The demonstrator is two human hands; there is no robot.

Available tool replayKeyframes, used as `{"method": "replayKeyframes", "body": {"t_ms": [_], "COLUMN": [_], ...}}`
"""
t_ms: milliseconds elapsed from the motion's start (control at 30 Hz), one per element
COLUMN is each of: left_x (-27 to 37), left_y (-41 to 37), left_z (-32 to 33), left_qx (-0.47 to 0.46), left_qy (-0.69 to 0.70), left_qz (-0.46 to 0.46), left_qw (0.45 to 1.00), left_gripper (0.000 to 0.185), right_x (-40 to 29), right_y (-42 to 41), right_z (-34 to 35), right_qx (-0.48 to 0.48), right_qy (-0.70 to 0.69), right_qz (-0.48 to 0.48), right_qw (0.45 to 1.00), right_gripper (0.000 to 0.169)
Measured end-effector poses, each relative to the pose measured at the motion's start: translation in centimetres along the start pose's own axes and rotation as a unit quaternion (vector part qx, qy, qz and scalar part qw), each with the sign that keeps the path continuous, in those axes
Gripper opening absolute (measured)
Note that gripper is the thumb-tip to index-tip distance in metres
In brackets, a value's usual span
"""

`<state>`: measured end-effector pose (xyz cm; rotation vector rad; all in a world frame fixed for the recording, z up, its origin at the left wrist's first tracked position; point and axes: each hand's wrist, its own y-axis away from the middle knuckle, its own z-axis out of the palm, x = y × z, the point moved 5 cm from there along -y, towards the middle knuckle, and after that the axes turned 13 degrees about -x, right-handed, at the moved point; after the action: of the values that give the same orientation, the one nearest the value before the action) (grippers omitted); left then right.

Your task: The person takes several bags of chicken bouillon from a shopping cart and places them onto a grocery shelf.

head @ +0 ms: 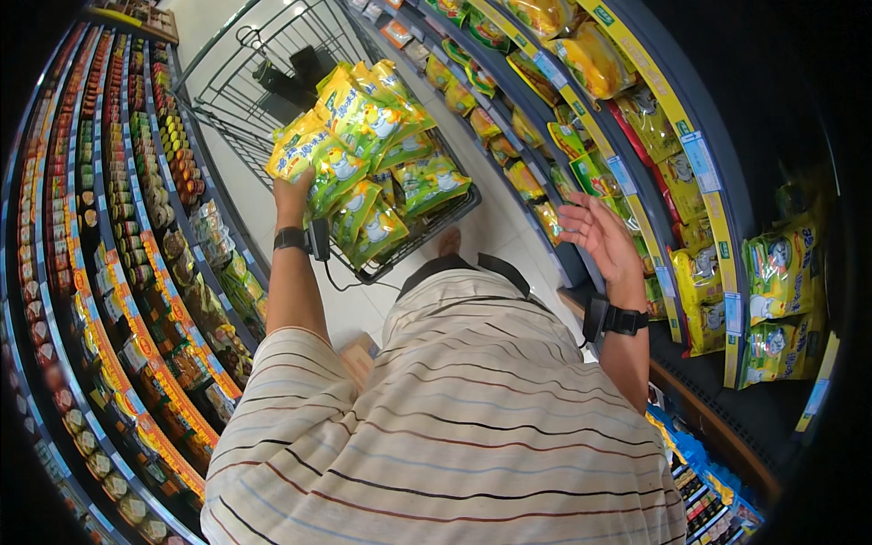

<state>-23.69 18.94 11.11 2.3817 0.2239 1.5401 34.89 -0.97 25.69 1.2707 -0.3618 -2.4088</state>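
My left hand (293, 194) grips the lower left edge of a yellow-green seasoning packet (320, 160) on top of a heap in a wire shopping cart (225, 116). Its fingertips are hidden behind the packet. More packets of the same look, such as one at the cart's near right corner (432, 180), lie under and beside it. My right hand (596, 231) is raised in front of the right shelf with its fingers apart and nothing in it. Both wrists wear black bands with small devices.
At the right, shelves (623, 180) hold bagged goods, with similar yellow-green packets (776, 272) at the far right. Jars and packets fill long shelves (146, 238) at the left. Black devices (276, 78) lie in the cart. A cardboard box (357, 357) stands on the tiled floor beside me.
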Motion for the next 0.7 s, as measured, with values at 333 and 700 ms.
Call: {"method": "replayKeyframes", "body": {"t_ms": [333,700], "left_x": [6.5,17.6], "left_y": [2.5,1.9], "left_z": [7.0,16.6], "left_qx": [0.112,-0.097], "left_qy": [-0.416,-0.236], "left_qz": [0.037,0.198], "left_qw": [0.902,0.947], "left_gripper": [0.074,0.052], "right_x": [0.1,-3.5], "right_y": [0.5,5.6], "right_z": [-0.3,0.8], "right_qx": [0.019,0.018], "right_qy": [0.013,0.075], "right_qz": [-0.008,-0.078], "right_qw": [1.000,0.994], "right_gripper": [0.042,0.039]}}
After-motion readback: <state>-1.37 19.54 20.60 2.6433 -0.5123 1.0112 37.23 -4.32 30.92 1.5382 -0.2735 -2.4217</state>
